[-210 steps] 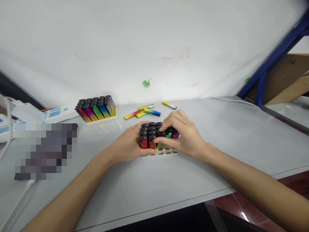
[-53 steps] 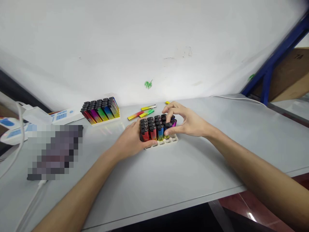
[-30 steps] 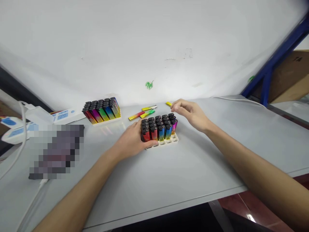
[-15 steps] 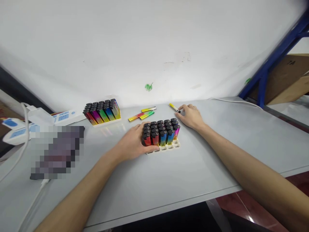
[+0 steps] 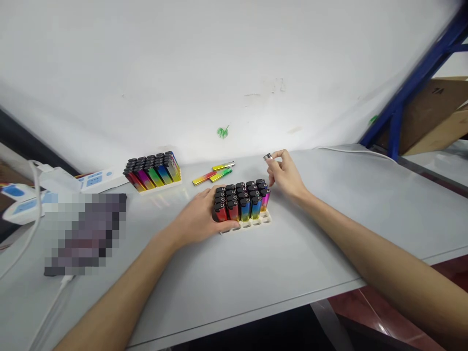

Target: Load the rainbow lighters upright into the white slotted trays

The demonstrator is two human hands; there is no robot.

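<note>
My left hand (image 5: 199, 217) is wrapped round the left side of a white holder (image 5: 263, 220), which carries several upright lighters (image 5: 244, 208) with black tops. The thumb lies along its front edge, where a row of slots is bare. Behind and right of the holder, my right hand (image 5: 284, 173) pinches a lighter (image 5: 268, 157); its metal top shows above the fingers and its body is mostly hidden. Three loose lighters (image 5: 221, 174), yellow, red-yellow and green-yellow, lie on the table behind the holder.
A second holder full of coloured lighters (image 5: 153, 171) stands at the back left. Left of it are power strips (image 5: 95, 180) and a blurred-out dark object (image 5: 86, 234) with a white cable. A white wall (image 5: 234, 73) rises behind the grey table (image 5: 204, 292).
My right hand has closed on the yellow lighter that lay beside it and raised it upright off the table. My left hand stays at the holder.
</note>
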